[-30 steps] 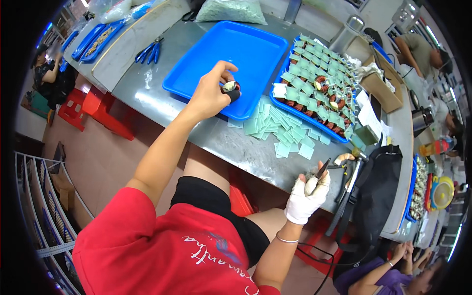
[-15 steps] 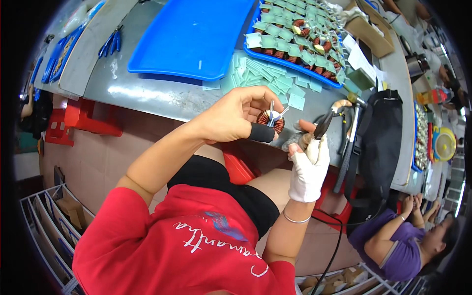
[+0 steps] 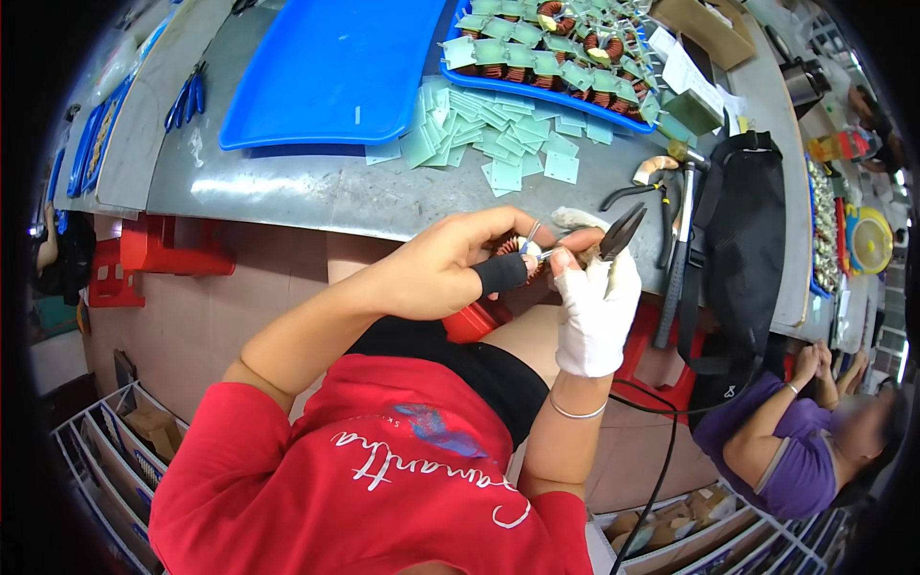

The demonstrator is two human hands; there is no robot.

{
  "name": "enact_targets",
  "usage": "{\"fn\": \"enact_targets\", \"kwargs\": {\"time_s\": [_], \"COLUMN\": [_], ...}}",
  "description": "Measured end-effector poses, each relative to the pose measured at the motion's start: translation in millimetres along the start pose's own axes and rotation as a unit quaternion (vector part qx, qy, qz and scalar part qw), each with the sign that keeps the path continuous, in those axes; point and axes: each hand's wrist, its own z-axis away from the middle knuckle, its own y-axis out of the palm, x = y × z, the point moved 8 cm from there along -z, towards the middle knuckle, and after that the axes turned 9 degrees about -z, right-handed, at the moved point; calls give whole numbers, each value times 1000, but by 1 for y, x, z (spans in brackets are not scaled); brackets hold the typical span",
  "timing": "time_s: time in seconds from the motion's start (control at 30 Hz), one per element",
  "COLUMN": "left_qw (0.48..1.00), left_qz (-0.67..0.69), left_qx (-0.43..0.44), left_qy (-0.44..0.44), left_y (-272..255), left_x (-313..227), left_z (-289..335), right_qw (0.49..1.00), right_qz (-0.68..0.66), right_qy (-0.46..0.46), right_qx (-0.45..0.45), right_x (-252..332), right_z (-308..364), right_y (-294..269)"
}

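My left hand [image 3: 443, 261], with a black sleeve on its thumb, is closed around a copper-wound ring coil [image 3: 509, 247]. Two pale wire leads stick up from the coil, and fingers partly cover its windings. My right hand [image 3: 599, 316] wears a white fingerless glove and grips dark-jawed pliers [image 3: 625, 233], whose jaws point up and away from the coil. The right thumb and forefinger meet at the coil's lead, close beside the left thumb. Most of the pliers' handles are hidden in the glove.
Thin pale green plates [image 3: 494, 129] lie heaped between an empty blue tray [image 3: 316, 77] and a blue tray of finished-looking coils [image 3: 565, 94]. To the right are a hammer [image 3: 685, 230], more pliers [image 3: 632, 195] and a black bag [image 3: 743, 249]. A person in purple [image 3: 776, 441] sits at right.
My right hand has moved in to the coil, and its thumb and forefinger now touch a lead. The coil has tilted, with the leads turned toward the right hand. The view has shifted slightly.
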Motion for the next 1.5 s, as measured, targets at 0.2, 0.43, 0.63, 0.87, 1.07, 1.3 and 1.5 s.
{"fn": "enact_targets", "kwargs": {"time_s": [0.2,0.43,0.63,0.87,1.07,1.3,1.5], "left_qw": [996,990,953,922,901,959,987], "left_qz": [-78,-68,-178,-206,-182,-91,99], "left_qx": [-26,-123,-211,-284,-346,-254,-112], "left_qy": [19,-8,123,163,189,85,52], "left_y": [10,5,-5,0,4,0,8], "left_x": [-7,3,-18,-32,-29,-15,-12], "left_z": [-3,3,4,10,17,4,-1], "right_qw": [995,993,999,975,981,990,934], "right_qz": [84,114,34,112,36,48,208], "right_qy": [20,-29,-41,-189,-191,-130,-226], "right_qx": [-47,-17,9,-37,-27,-36,-183], "right_x": [0,-7,-3,11,12,12,21], "right_z": [2,5,7,15,21,9,-1], "right_y": [-9,0,15,20,18,4,-27]}}
